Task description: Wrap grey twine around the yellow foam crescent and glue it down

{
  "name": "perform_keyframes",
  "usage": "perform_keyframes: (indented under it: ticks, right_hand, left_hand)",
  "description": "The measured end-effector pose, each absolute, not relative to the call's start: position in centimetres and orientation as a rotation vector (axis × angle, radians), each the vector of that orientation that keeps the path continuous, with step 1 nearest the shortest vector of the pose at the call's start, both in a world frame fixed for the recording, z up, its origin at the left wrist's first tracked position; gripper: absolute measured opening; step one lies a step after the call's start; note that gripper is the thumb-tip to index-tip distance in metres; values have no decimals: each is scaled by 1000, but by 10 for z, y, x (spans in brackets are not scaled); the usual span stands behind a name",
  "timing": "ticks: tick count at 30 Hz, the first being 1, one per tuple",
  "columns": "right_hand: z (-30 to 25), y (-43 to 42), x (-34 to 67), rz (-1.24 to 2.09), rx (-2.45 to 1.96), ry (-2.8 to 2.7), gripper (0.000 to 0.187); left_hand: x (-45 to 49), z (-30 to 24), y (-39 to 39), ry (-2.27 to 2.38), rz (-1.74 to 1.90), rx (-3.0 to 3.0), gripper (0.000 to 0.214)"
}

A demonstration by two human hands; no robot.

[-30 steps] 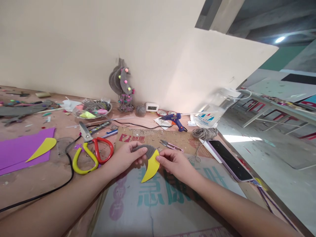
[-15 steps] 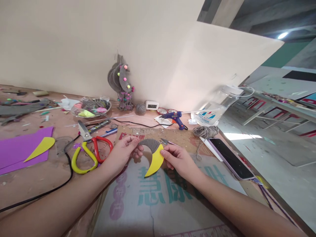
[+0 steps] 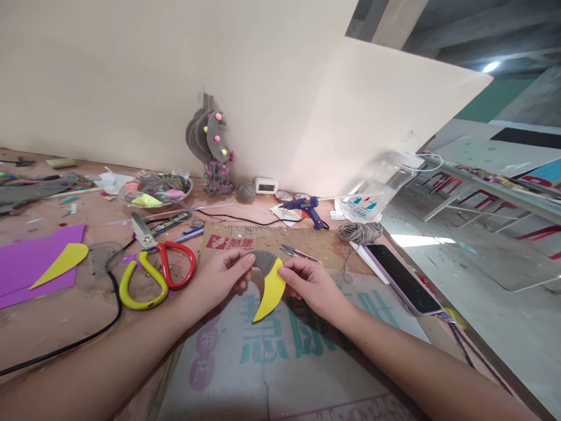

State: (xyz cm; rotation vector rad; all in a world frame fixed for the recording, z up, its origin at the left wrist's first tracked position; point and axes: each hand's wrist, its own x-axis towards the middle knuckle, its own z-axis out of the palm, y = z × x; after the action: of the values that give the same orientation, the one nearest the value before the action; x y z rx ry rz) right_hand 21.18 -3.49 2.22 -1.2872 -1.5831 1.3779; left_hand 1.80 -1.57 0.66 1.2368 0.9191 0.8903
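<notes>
Between my hands is a crescent moon cutout [image 3: 270, 286], its upper part wrapped in grey yarn and its lower part bare yellow, the tip pointing down. My left hand [image 3: 232, 272] pinches the yarn-wrapped end between thumb and fingers. At the crescent's right edge, near where yarn meets yellow, my right hand [image 3: 309, 283] grips it with thumb in front. Under both hands lies a printed cardboard sheet [image 3: 219, 362]. Small snips [image 3: 298, 252] rest just beyond the crescent. Large scissors [image 3: 153, 263] with one yellow and one red handle lie left of my left hand.
A blue glue gun [image 3: 309, 210] stands behind, near a grey yarn skein [image 3: 360, 232] and a clear plastic jug [image 3: 372, 190]. A phone [image 3: 403, 278] lies at the right edge. Purple sheets [image 3: 26, 263], a bowl of craft bits [image 3: 155, 196] and a decorated moon hanging [image 3: 213, 143] are also there.
The crescent has turned slightly, its wrapped part facing the camera more, and both hands still hold it. The whole view has shifted a little, with surroundings moving left.
</notes>
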Motion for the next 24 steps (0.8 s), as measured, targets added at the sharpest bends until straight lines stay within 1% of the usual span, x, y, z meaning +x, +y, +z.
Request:
perform_keyframes:
  ticks: [4, 8, 14, 20, 22, 24]
  right_hand:
    - [23, -35, 208, 1549, -1215, -1520, 31]
    - [21, -35, 205, 1577, -1236, -1369, 29]
    - [18, -35, 203, 1553, -1294, -1317, 26]
    - [21, -33, 207, 1538, -1275, -1517, 30]
    - [21, -32, 212, 1469, -1303, -1566, 30]
    - [22, -30, 218, 1317, -1335, -1563, 29]
  left_hand:
    - [18, 4, -16, 926, 867, 1343, 30]
    - [17, 4, -16, 937, 857, 1384, 31]
    - [18, 3, -18, 960, 821, 1388, 29]
    - [17, 1, -17, 972, 829, 1369, 29]
    - [17, 3, -17, 969, 848, 1336, 28]
    - [17, 5, -17, 965, 856, 1298, 27]
